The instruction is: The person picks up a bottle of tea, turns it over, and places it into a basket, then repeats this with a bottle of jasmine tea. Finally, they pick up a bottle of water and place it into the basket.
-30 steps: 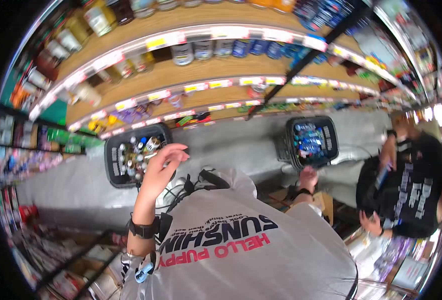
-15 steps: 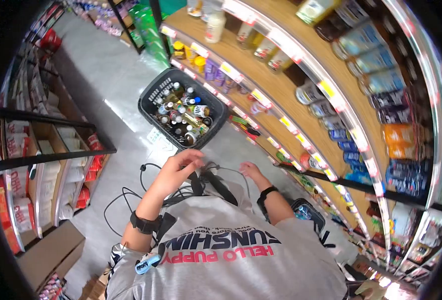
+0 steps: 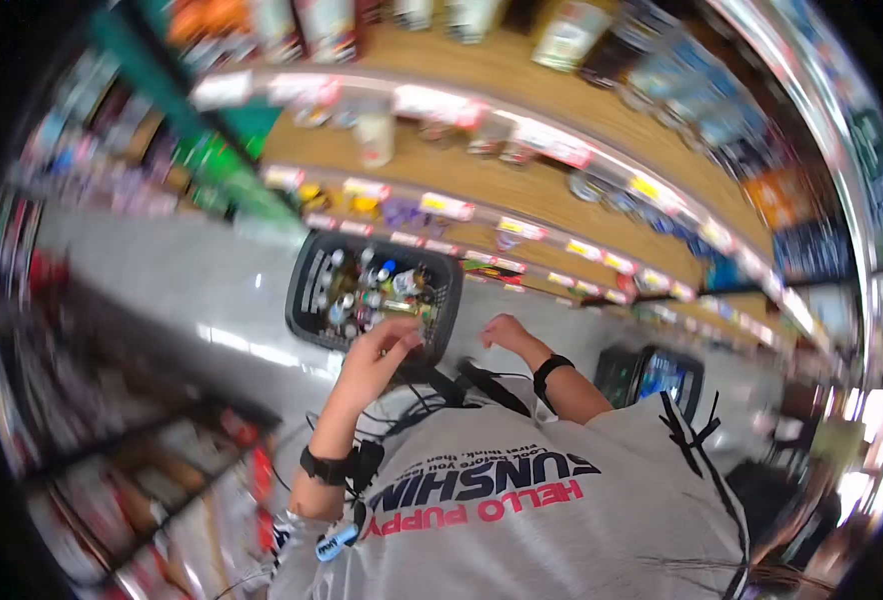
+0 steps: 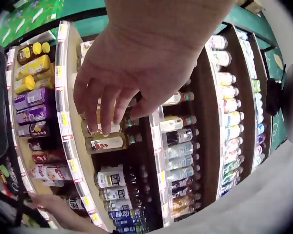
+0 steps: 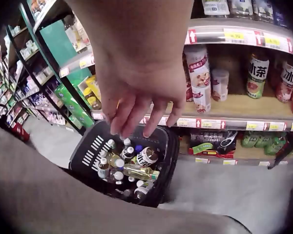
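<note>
My left hand [image 3: 380, 352] is held out with loosely bent fingers and nothing in it, overlapping the near right corner of a black basket [image 3: 302, 290] on the floor. Bottles with white and blue caps [image 5: 136, 165] fill much of that basket. In the left wrist view the same hand [image 4: 136, 73] hangs in front of shelved bottles [image 4: 107, 142]. My right hand [image 3: 504, 332] is just right of the basket in the head view, holding nothing. Its fingers hang loosely downward in the right wrist view, where the hand [image 5: 141, 97] appears above the basket.
A long store shelf [image 3: 522, 165] of drinks runs along the far side. Another black basket [image 3: 697, 380] with blue bottles stands to the right. Shelving [image 3: 162, 480] lies at lower left, and dark cables [image 3: 402, 405] trail near my body.
My view swung left along the aisle, then partly back toward the shelf. My right hand came in from the right to near the left one. The person in black has left the view.
</note>
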`<move>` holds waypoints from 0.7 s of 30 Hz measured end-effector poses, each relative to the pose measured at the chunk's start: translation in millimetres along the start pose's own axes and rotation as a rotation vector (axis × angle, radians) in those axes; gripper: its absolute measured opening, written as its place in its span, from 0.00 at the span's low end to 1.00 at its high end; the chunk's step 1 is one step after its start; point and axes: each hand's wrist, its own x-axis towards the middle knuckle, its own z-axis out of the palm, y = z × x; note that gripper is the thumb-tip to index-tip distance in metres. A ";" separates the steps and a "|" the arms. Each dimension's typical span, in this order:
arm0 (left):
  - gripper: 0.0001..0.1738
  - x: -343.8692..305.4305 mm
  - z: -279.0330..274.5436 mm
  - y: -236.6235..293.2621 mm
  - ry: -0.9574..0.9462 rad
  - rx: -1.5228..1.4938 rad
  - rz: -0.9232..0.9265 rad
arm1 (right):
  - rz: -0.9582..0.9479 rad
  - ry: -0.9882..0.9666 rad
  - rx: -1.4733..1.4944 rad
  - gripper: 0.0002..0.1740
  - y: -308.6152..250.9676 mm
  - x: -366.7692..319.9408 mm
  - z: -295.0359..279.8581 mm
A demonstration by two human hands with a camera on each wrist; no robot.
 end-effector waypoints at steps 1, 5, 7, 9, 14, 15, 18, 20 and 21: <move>0.13 9.3 -5.4 -5.8 -0.042 0.040 0.011 | -0.016 0.014 0.066 0.17 -7.1 -10.7 1.2; 0.13 43.0 -13.7 -22.0 -0.287 0.054 -0.005 | 0.180 0.218 0.494 0.17 7.1 -67.4 22.4; 0.13 59.1 -6.6 -23.1 -0.411 0.092 0.003 | 0.302 0.342 0.431 0.17 15.9 -107.4 32.7; 0.13 73.8 10.9 -16.7 -0.500 0.153 -0.031 | 0.517 0.354 0.506 0.14 31.2 -149.7 58.9; 0.14 80.4 71.8 9.3 -0.649 0.155 0.013 | 0.919 0.299 0.791 0.13 67.4 -234.7 129.0; 0.15 77.0 82.9 12.1 -0.666 0.173 0.021 | 0.981 0.315 0.860 0.14 70.4 -249.1 140.8; 0.13 57.3 117.5 27.9 -0.665 0.187 0.077 | 1.137 0.325 1.106 0.16 124.9 -261.9 212.8; 0.11 42.7 128.9 44.4 -0.730 0.218 0.124 | 1.157 0.417 1.297 0.14 120.5 -285.8 203.1; 0.10 33.2 131.4 51.8 -0.758 0.233 0.143 | 1.164 0.457 1.391 0.14 118.0 -299.3 194.3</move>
